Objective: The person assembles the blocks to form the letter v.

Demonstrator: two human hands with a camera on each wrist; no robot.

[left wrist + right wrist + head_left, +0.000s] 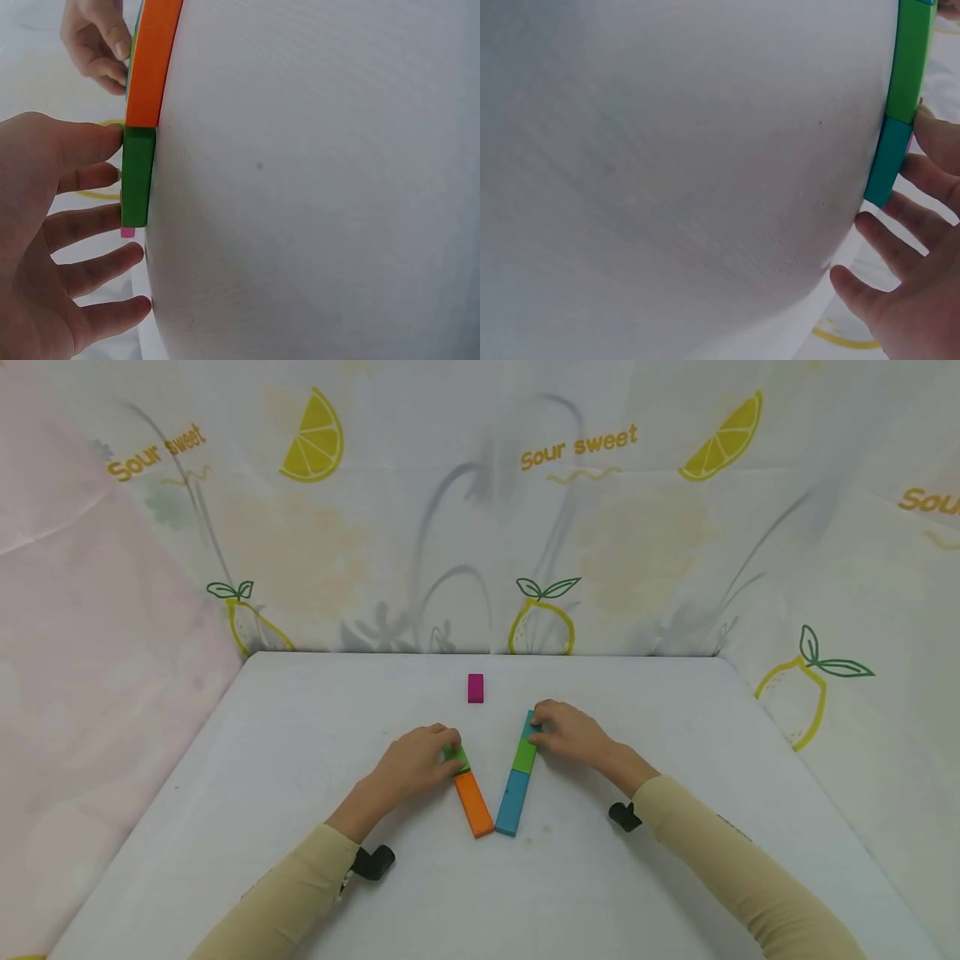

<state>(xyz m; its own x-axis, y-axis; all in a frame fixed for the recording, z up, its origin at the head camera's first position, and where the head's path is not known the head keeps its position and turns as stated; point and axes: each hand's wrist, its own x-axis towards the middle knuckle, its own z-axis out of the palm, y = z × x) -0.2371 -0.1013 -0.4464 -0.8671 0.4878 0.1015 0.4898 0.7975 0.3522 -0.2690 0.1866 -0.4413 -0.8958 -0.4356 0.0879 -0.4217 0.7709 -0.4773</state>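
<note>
Both hands are working on a V of blocks on the white tabletop [225, 752], point facing the person.

Left hand [417, 762]: thumb and fingers are touching the left green block [138, 176], narrow gap between thumb and index, other fingers spreading. Can't tell if it's actually pinching or just steadying. That green block is forming the far end of the left row, butting against the orange block [474, 806] on the near side.

Right hand [573, 732]: thumb and fingertips are resting at the right side of the teal block [888, 161], thumb sitting near its joint with the right green block [524, 757]. Narrow spacing too; can't tell if it's clamping.

Right row is running teal, green, then the longer blue block [512, 802] nearest the person. Near ends of orange and blue are sitting at each other's corners, rows spreading apart toward the back.

Magenta block [476, 688] is lying apart, beyond the V, between the rows' far ends. Lemon-print cloth [420, 427] is hanging behind. Tan sleeves [281, 893] are covering both forearms.
</note>
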